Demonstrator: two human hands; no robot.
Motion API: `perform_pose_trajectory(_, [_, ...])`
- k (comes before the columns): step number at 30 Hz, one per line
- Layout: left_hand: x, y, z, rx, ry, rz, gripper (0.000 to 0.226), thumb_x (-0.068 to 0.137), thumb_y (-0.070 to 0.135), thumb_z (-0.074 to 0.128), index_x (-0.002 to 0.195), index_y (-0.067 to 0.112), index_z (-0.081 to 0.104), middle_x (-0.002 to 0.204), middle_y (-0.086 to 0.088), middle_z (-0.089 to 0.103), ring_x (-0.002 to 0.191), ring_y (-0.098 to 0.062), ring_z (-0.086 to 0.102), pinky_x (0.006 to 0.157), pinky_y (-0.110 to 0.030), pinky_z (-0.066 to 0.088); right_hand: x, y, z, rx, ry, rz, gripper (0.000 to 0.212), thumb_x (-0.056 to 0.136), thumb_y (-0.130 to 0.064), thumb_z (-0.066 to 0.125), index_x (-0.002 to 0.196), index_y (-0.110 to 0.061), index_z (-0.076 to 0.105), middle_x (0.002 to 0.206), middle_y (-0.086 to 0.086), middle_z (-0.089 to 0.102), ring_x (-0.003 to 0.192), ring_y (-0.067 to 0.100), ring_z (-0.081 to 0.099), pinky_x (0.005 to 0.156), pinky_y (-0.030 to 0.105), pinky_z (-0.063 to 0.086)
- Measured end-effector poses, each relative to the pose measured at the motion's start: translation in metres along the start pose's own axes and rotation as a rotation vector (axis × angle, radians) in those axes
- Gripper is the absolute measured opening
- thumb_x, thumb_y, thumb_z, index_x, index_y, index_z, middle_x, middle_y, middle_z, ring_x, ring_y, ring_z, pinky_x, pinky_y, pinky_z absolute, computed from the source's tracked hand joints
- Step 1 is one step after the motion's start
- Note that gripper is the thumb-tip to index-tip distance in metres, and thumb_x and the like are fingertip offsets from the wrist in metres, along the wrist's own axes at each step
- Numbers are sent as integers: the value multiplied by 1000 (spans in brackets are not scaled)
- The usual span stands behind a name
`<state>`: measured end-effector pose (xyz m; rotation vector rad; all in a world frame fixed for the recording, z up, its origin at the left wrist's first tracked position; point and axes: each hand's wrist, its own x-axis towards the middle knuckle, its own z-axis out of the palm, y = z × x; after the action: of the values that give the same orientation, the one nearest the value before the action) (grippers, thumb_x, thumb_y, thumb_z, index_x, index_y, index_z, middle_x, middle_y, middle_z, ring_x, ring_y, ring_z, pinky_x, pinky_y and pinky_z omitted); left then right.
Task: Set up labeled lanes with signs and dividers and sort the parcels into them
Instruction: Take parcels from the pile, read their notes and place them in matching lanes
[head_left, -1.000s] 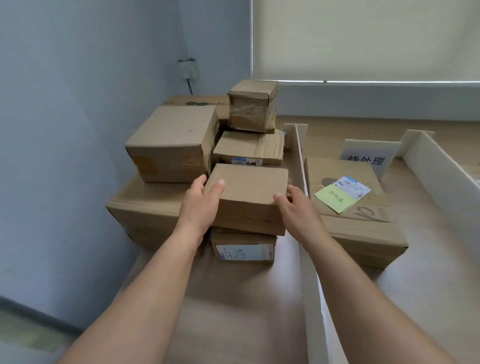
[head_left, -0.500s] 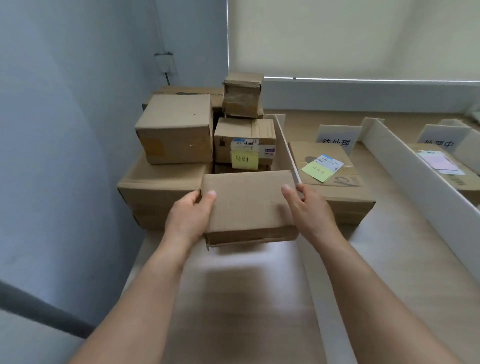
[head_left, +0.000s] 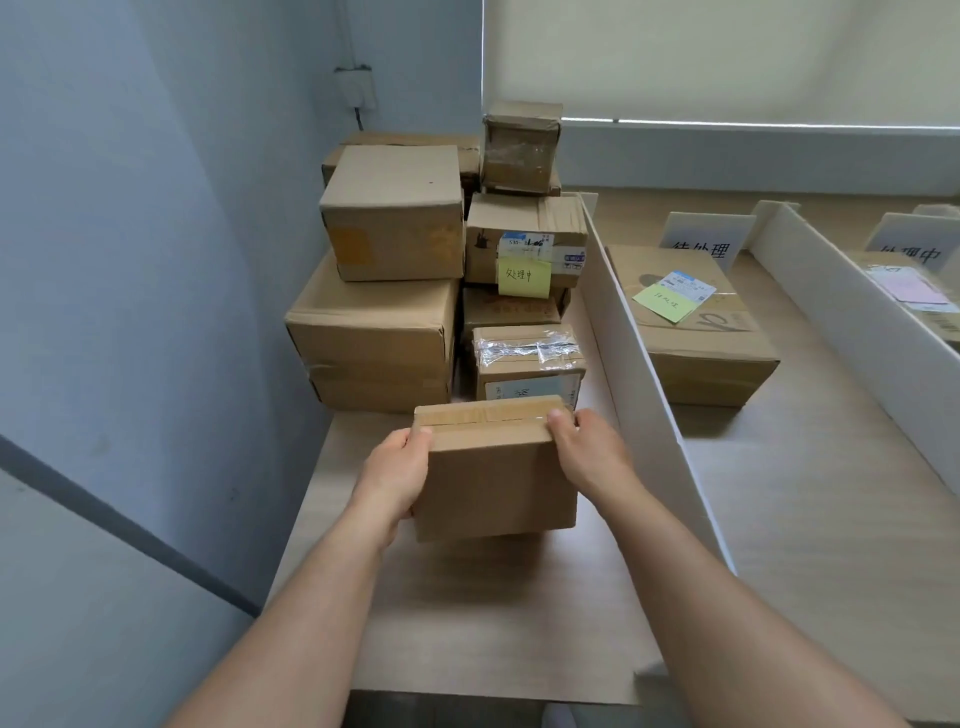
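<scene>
Blue-grey walls corner the wooden bench (head_left: 805, 545), where white dividers (head_left: 644, 374) mark lanes. Stacked parcels (head_left: 374, 332) fill the far left lane. Near them, the left hand (head_left: 395, 475) and right hand (head_left: 592, 452) grip a small taped parcel (head_left: 493, 467) by its sides, lifted. Turning it to find its note before choosing a lane seems wise.

Plain brown cardboard box (head_left: 496, 480) with a paler tan tape strip along its top edge. The stacked boxes (head_left: 384, 312) behind are the same brown; one carries a yellow note (head_left: 523, 278) with dark handwriting, another shiny clear tape (head_left: 527, 351). The counter (head_left: 498, 623) is pale wood grain. White dividers (head_left: 639, 384) and white signs (head_left: 704, 241) with black characters. A light green note (head_left: 665, 302) lies on the box (head_left: 711, 353) at right. The wall (head_left: 130, 260) is pale blue.
</scene>
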<state>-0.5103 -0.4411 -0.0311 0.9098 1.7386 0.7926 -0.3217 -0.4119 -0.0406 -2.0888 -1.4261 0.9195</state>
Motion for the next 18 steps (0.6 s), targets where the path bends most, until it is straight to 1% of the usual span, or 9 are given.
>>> perform_pose_trajectory(1, [1,-1,0,-6,1,24,29,97,32,38,121,23,50,105,1,58,93,-15,55,66,-30,50,0,2,1,30,-15,-11,37,97,-35,37,118,-9,51,110,7,57,96,24,52,75,33,43])
perform_pose_trajectory(3, [3,-4,1,-27,26,70,26,93,18,43,118,21,50,107,0,59,93,-16,54,69,-31,46,-1,9,1,156,-57,-5,25,93,-21,42,115,-14,51,106,3,56,97,22,54,80,37,49])
perform_pose_trajectory(5, [4,-11,1,-46,58,80,21,91,14,44,112,19,47,108,-5,56,91,-18,51,74,-33,43,-3,19,2,279,-83,23,19,89,-19,48,108,-17,52,105,2,59,96,21,57,86,42,52])
perform_pose_trajectory(7, [4,-20,2,-75,79,37,19,91,28,48,103,13,48,107,-9,57,92,-21,53,82,-40,49,-8,25,2,354,-86,59,20,88,-35,53,98,-18,54,102,4,60,94,21,58,87,46,52])
perform_pose_trajectory(9, [4,-29,4,-72,98,-13,38,87,52,49,97,15,48,103,-6,59,96,-23,58,87,-48,52,-10,28,2,359,-83,107,44,85,-59,48,92,-17,54,98,3,59,94,21,58,86,47,53])
perform_pose_trajectory(11, [4,-34,6,-44,100,-25,47,83,62,45,99,19,49,102,-3,60,98,-24,59,86,-48,53,-10,30,3,279,-70,144,58,83,-68,40,93,-14,56,96,4,58,93,23,58,85,47,53])
perform_pose_trajectory(13, [5,-37,8,-25,90,-16,45,84,57,45,110,21,50,106,-3,61,99,-24,59,87,-48,53,-9,33,6,204,-62,153,53,85,-63,41,93,-12,55,94,6,58,91,25,58,84,48,53])
perform_pose_trajectory(16, [5,-40,12,5,69,-15,35,91,35,46,122,20,50,114,-6,61,101,-25,59,88,-45,52,-11,38,11,178,-100,178,33,89,-44,48,89,-11,52,91,8,58,86,26,60,81,48,55])
perform_pose_trajectory(18, [5,-46,14,18,61,-26,35,93,23,46,128,19,47,118,-7,60,105,-26,58,87,-40,50,-13,41,14,151,-126,191,24,90,-35,49,87,-11,50,90,9,60,85,27,62,82,48,55])
